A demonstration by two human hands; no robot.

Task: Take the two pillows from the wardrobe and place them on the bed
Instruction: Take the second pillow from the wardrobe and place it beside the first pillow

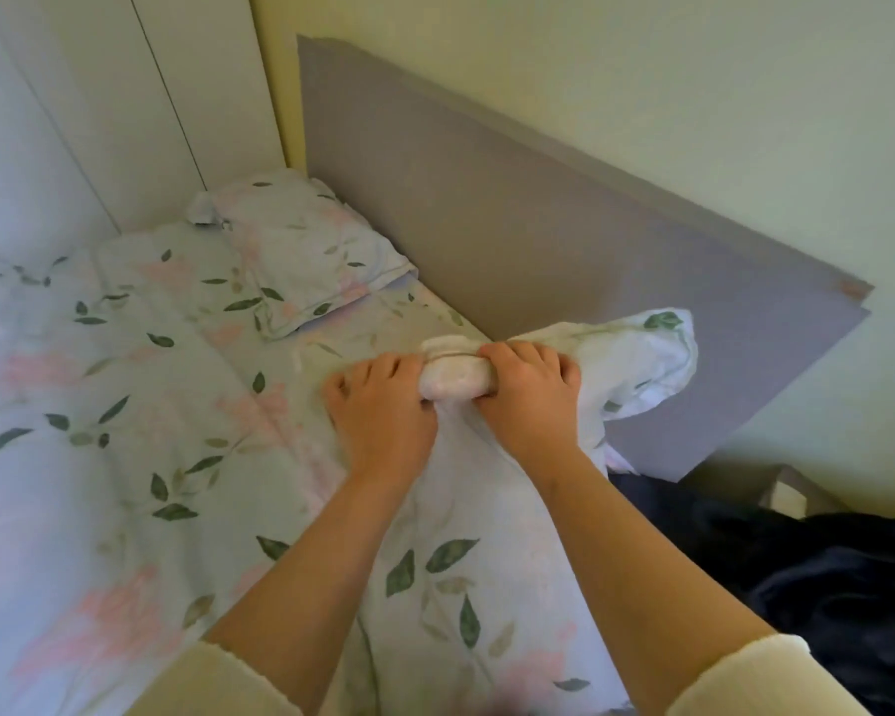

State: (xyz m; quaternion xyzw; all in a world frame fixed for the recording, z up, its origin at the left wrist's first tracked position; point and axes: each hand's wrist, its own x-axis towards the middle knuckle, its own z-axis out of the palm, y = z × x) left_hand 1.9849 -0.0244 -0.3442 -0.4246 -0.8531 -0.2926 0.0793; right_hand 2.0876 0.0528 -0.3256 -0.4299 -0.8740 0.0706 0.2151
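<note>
One floral pillow (301, 250) lies at the head of the bed, in the corner by the wardrobe. A second floral pillow (466, 550) lies lengthwise under my forearms, its far end bunched into a roll. My left hand (383, 410) and my right hand (528, 395) both grip that bunched end, side by side, fingers curled into the fabric. Loose pillowcase cloth (647, 364) flares out to the right of my right hand, against the headboard. The bed (99, 405) is covered with a matching leaf-and-flower sheet.
A grey headboard (538, 209) runs diagonally along the yellow wall. White wardrobe doors (99, 95) stand at the left, behind the bed. Dark blue fabric (822, 586) lies to the right of the bed, beside a small grey piece of furniture (791, 493).
</note>
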